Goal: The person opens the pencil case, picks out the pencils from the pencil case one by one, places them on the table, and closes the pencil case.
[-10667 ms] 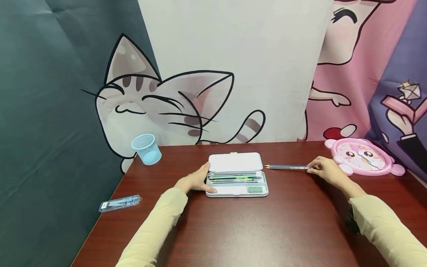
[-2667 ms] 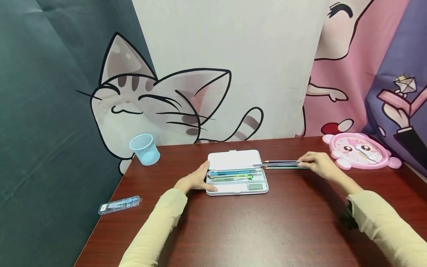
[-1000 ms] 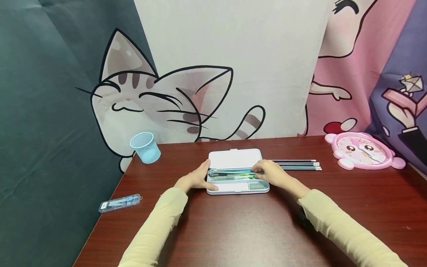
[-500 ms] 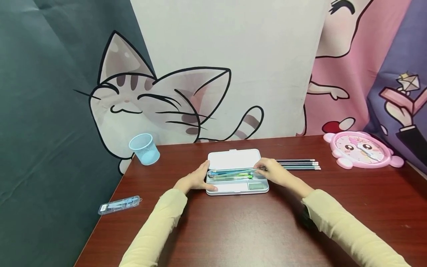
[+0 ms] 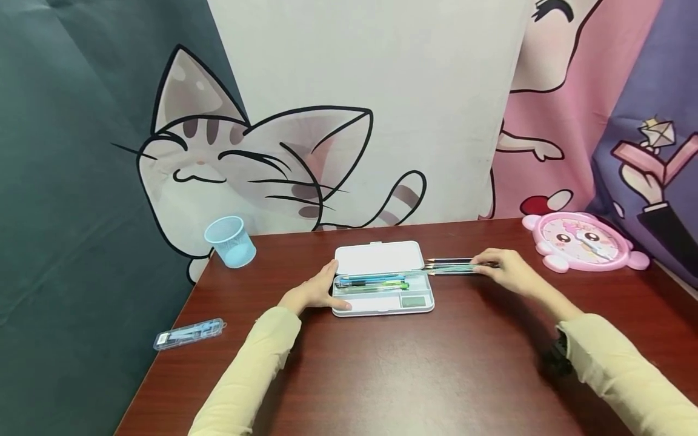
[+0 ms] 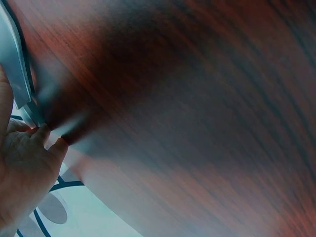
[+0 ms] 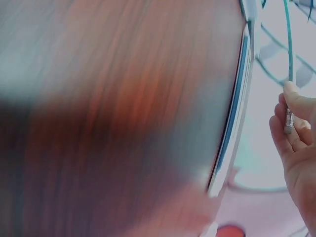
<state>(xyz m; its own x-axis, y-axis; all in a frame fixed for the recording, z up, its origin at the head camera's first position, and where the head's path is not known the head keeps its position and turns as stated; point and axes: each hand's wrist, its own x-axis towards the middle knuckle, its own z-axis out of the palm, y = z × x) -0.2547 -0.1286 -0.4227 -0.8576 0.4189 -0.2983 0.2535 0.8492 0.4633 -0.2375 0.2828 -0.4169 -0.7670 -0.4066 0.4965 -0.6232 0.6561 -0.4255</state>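
My left hand (image 5: 312, 292) rests on the left end of the open white pencil case (image 5: 376, 306), thumb along its front part and fingers at the back. In the left wrist view, the left hand (image 6: 27, 163) touches the case's edge (image 6: 15, 59). Off the case's right side, my right hand (image 5: 507, 271) pinches a teal pencil (image 5: 417, 272) near its eraser end, tip pointing left. The right wrist view shows that pencil (image 7: 290, 44) between thumb and fingers. Under it, several dark pencils (image 5: 448, 260) lie on the table. Pens and pencils (image 5: 376, 283) remain inside the case.
A blue mesh cup (image 5: 231, 243) stands at the table's back left corner. A clear box with blue contents (image 5: 189, 334) lies by the left edge. At the back right is a pink animal-shaped clock (image 5: 586, 242). A cartoon backdrop (image 5: 436, 72) rises behind the table (image 5: 392, 369).
My right hand has drawn the teal pencil rightward from the case. Over the longer span, more pencils have come to lie right of the case and fewer are inside. My left hand stays put.
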